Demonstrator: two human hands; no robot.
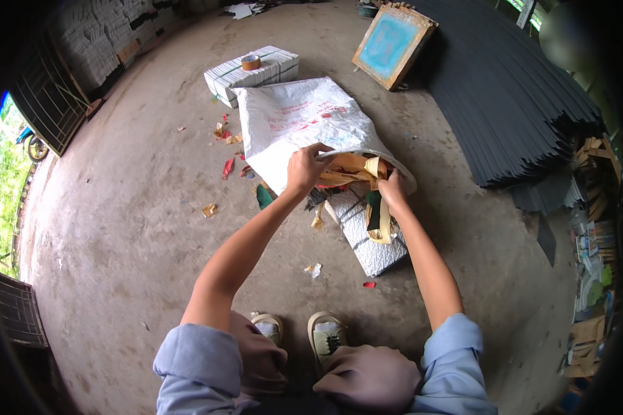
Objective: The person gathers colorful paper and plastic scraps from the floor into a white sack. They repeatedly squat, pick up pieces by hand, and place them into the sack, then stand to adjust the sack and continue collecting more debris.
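A large white woven sack (284,124) with red print lies on the concrete floor, its mouth toward me. My left hand (307,168) is closed on the near rim of the sack, fingers over its edge. At the right of the opening my right hand (392,191) grips crumpled tan tape strips (372,168). More scraps, red and dark ones among them, show inside the mouth; the rest of the contents is hidden. Under the opening sits a strapped white bundle (367,232), with a dark green scrap (374,209) and pale strips hanging over it.
Behind the sack a strapped white stack (277,62) carries a roll of brown tape (250,63). A framed blue screen (387,45) leans beside a long pile of dark sheets (498,90). Red and tan scraps (228,168) litter the floor. Piled odds and ends line the right side.
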